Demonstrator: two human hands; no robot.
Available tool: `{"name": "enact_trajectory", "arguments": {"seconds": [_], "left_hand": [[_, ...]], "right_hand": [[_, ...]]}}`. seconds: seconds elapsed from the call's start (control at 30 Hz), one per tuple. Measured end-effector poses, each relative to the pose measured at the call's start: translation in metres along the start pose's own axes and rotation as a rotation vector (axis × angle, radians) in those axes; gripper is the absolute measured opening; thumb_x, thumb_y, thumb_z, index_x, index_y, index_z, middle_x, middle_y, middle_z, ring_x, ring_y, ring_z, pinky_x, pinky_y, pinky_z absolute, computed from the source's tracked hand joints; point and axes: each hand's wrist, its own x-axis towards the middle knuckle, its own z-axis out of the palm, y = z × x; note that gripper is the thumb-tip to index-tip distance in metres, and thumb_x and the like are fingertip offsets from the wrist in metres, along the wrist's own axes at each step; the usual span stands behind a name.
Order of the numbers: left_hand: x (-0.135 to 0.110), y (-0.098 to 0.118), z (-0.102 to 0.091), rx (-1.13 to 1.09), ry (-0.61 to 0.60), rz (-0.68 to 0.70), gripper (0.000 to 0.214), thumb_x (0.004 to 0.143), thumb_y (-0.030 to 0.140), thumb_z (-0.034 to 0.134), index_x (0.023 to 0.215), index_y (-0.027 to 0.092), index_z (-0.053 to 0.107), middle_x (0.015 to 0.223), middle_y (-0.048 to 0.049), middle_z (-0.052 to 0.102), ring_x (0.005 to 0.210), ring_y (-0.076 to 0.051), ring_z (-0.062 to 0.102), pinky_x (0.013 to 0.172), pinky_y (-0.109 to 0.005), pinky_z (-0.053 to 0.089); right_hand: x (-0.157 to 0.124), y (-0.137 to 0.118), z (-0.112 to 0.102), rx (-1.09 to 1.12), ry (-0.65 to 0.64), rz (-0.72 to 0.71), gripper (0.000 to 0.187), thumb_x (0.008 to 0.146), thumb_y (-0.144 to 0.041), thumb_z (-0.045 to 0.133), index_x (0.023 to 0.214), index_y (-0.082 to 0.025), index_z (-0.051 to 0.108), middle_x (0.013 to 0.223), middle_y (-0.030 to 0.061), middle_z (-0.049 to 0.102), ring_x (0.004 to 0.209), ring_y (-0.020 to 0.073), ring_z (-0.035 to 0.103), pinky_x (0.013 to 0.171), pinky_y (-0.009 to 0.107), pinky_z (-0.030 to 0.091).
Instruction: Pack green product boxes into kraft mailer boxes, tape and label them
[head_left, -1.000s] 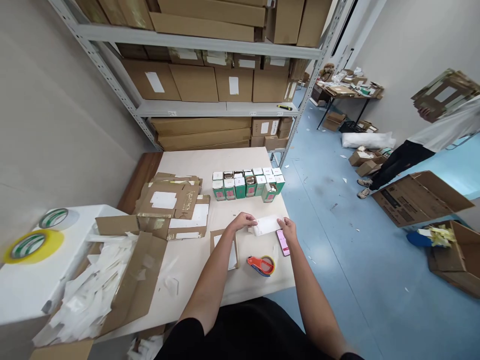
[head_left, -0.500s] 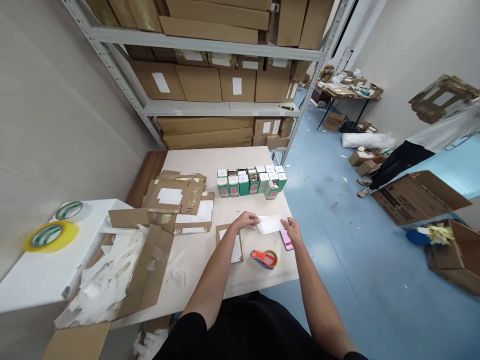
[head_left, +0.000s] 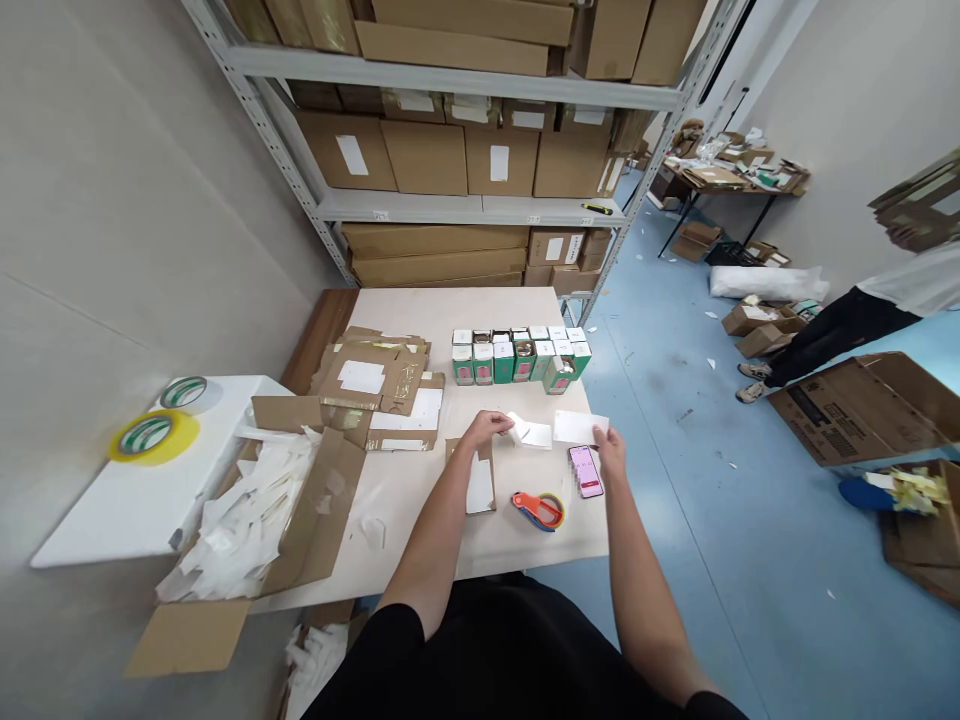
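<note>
Over the table, my left hand [head_left: 486, 430] pinches one end of a curled white paper strip [head_left: 535, 436]. My right hand [head_left: 612, 452] grips the right end of a flat white paper slip [head_left: 576, 427], which is apart from the strip or just touching it; I cannot tell which. Below the right-hand slip lies a phone [head_left: 586, 472] with a pink screen. Orange-handled scissors [head_left: 534, 508] rest on a yellow tape roll [head_left: 556, 511] near the table's front. A small cardboard piece with a white label [head_left: 480, 486] lies partly under my left forearm.
Green-and-white small boxes [head_left: 523, 360] stand in rows farther back. Flattened cardboard [head_left: 397, 378] is stacked on the left. An open carton [head_left: 330, 520] holds white paper scraps. Tape rolls [head_left: 154, 437] sit on a white surface. Shelving [head_left: 450, 210] stands behind; a person [head_left: 847, 320] carries cardboard at right.
The white paper between my hands has parted into two pieces. My right hand has moved right with the slip, uncovering the phone. The view has shifted slightly.
</note>
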Motion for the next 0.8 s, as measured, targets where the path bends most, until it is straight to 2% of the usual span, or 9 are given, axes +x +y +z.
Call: {"name": "enact_trajectory", "arguments": {"seconds": [0.07,0.13,0.23,0.33,0.43,0.5,0.57,0.7,0.8], "left_hand": [[-0.002,-0.003,-0.009,-0.023,0.039,0.003,0.052,0.062,0.059,0.091,0.082,0.012,0.080,0.073,-0.0050,0.073,0.069,-0.014,0.061,0.076,-0.031,0.054],[0.000,-0.004,-0.005,-0.004,0.036,-0.019,0.052,0.062,0.057,0.091,0.085,0.012,0.081,0.079,-0.0075,0.075,0.073,-0.016,0.063,0.078,-0.033,0.055],[0.009,-0.002,0.020,0.028,-0.007,-0.026,0.050,0.067,0.047,0.090,0.101,0.011,0.081,0.096,-0.0114,0.078,0.081,-0.019,0.068,0.083,-0.034,0.056],[0.012,0.002,0.046,0.158,0.044,-0.014,0.059,0.070,0.036,0.087,0.122,0.012,0.077,0.112,-0.0136,0.078,0.089,-0.021,0.069,0.087,-0.035,0.055],[0.000,0.009,0.049,0.183,0.113,0.052,0.053,0.079,0.038,0.079,0.126,0.014,0.076,0.126,-0.0149,0.074,0.104,-0.024,0.068,0.091,-0.034,0.054],[-0.018,0.017,0.038,0.099,0.141,0.077,0.048,0.089,0.048,0.069,0.121,0.014,0.078,0.124,-0.0147,0.075,0.108,-0.025,0.067,0.090,-0.033,0.054],[-0.042,0.027,0.020,0.007,0.139,0.103,0.054,0.094,0.058,0.060,0.116,0.012,0.079,0.116,-0.0144,0.076,0.107,-0.025,0.067,0.087,-0.033,0.053],[-0.102,0.044,-0.024,0.042,0.047,0.147,0.052,0.079,0.058,0.079,0.104,0.013,0.080,0.102,-0.0097,0.077,0.097,-0.024,0.068,0.083,-0.031,0.051],[-0.145,0.048,-0.054,0.187,0.101,0.079,0.043,0.072,0.052,0.085,0.086,0.012,0.079,0.083,-0.0040,0.075,0.086,-0.024,0.068,0.075,-0.030,0.050]], "right_hand": [[0.004,-0.007,-0.014,0.059,0.015,0.028,0.049,0.068,-0.062,0.080,0.089,-0.019,0.068,0.082,0.0051,0.074,0.074,0.0209,0.066,0.067,0.032,0.054],[0.003,-0.013,-0.015,0.095,-0.036,0.038,0.048,0.069,-0.059,0.082,0.094,-0.019,0.070,0.088,0.0070,0.076,0.079,0.0227,0.069,0.069,0.033,0.056],[-0.008,-0.021,0.008,0.144,-0.158,0.027,0.046,0.076,-0.057,0.077,0.104,-0.021,0.070,0.095,0.0076,0.077,0.084,0.0239,0.070,0.069,0.033,0.057],[-0.022,-0.027,0.036,0.144,-0.252,0.005,0.039,0.074,-0.049,0.079,0.102,-0.022,0.071,0.097,0.0057,0.076,0.086,0.0222,0.069,0.070,0.032,0.057],[-0.029,-0.036,0.054,0.132,-0.309,-0.028,0.032,0.072,-0.040,0.080,0.097,-0.022,0.071,0.092,0.0032,0.075,0.081,0.0191,0.065,0.073,0.031,0.055],[-0.033,-0.041,0.064,0.110,-0.332,-0.061,0.027,0.072,-0.038,0.080,0.091,-0.022,0.072,0.085,0.0017,0.072,0.078,0.0180,0.062,0.075,0.031,0.054],[-0.038,-0.045,0.078,0.075,-0.355,-0.081,0.025,0.071,-0.038,0.079,0.088,-0.021,0.072,0.079,0.0012,0.071,0.076,0.0183,0.061,0.074,0.032,0.053],[-0.061,-0.050,0.124,0.066,-0.440,-0.088,0.034,0.070,-0.036,0.079,0.100,-0.020,0.076,0.084,0.0018,0.073,0.077,0.0188,0.062,0.074,0.032,0.051],[-0.089,-0.055,0.168,0.090,-0.500,-0.096,0.047,0.070,-0.035,0.082,0.115,-0.022,0.075,0.090,0.0015,0.074,0.077,0.0175,0.063,0.074,0.032,0.051]]}}
